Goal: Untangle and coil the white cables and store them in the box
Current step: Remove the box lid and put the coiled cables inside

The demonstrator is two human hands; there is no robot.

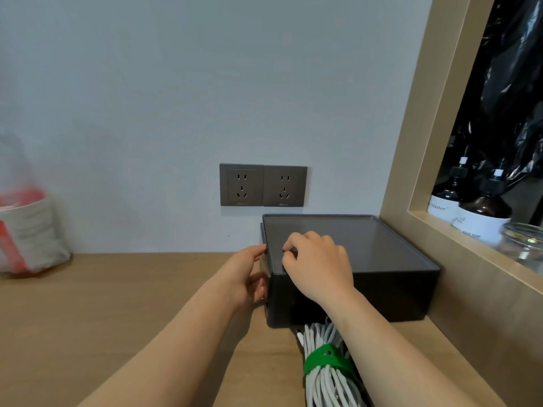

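A dark grey box (390, 292) with its lid (367, 239) on stands on the wooden desk against the wall. My left hand (248, 277) grips the box's left side at the near corner. My right hand (318, 265) rests on the lid's near left corner, fingers curled over its edge. A bundle of white cables (326, 374), coiled and bound with a green strap (326, 358), lies on the desk just in front of the box, partly under my right forearm.
Two grey wall sockets (263, 185) sit above the box. A wooden frame (417, 160) on the right holds brown bottles (482, 212) and a glass jar (526, 245). A grey and red fabric bag (28, 230) stands far left on the desk (123, 304).
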